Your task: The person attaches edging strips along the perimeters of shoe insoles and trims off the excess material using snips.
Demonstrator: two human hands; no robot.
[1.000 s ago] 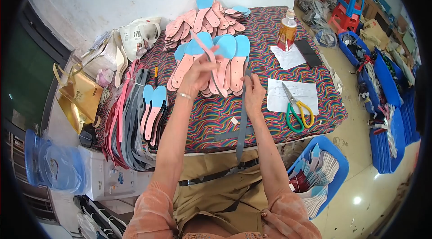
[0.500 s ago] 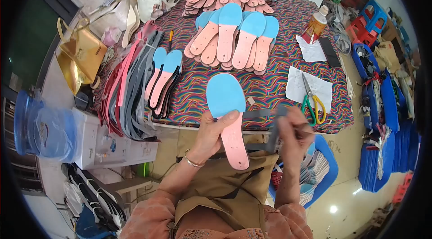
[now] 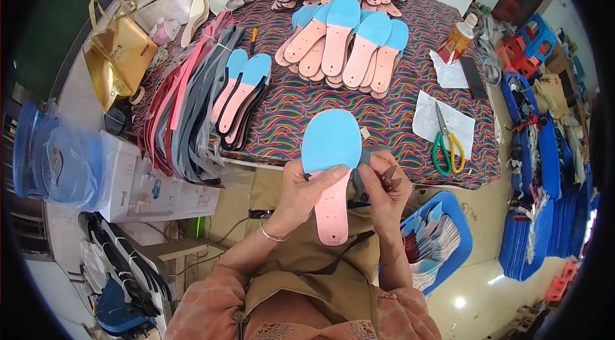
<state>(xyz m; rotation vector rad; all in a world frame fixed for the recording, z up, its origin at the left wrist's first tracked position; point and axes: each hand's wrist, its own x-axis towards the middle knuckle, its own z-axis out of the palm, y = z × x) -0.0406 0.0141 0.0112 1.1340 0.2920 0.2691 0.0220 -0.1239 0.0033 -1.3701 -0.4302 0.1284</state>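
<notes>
My left hand [image 3: 302, 189] grips a shoe insole [image 3: 332, 138] with a blue forepart and a pink heel part, thumb on top near the colour boundary. The insole is held above the table's front edge, heel toward me. At its right edge my right hand [image 3: 386, 189] pinches a dark grey strip [image 3: 366, 159] against or very near the insole; exact contact is hidden by the fingers. A small brown piece [image 3: 393, 178] shows by the right fingers. On the table beyond lies a stack of blue-and-pink insoles [image 3: 337, 51].
Scissors [image 3: 446, 138] with green and yellow handles lie on white paper at right, below a bottle [image 3: 460, 39]. At left are bundled grey and red strips [image 3: 186, 109] and black-edged insoles [image 3: 246, 90]. A blue basket [image 3: 462, 237] of insoles stands below right.
My right hand has moved left and up to the insole's right edge, bringing the grey strip with it. The insole has shifted slightly right in view as the camera turned.
</notes>
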